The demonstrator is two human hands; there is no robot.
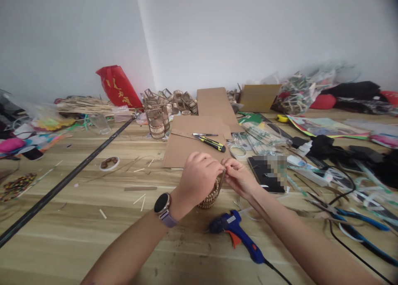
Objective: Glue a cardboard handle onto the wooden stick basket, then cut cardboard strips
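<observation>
My left hand (199,178), with a watch on the wrist, is wrapped round a small woven stick basket (210,198) that rests on the wooden floor. My right hand (239,176) pinches a thin brown strip (221,180) at the basket's rim, fingertips pressed together next to the left hand's fingers. Much of the basket is hidden behind my left hand. A blue glue gun (236,234) lies just in front of my wrists, its cord running off to the lower right.
Cardboard sheets (186,146) with a yellow utility knife (213,143) lie beyond my hands. Finished stick baskets (158,125) stand further back. A tape roll (238,151), a phone (268,175), pliers (357,223) and cables crowd the right. A black rail (62,185) crosses the left.
</observation>
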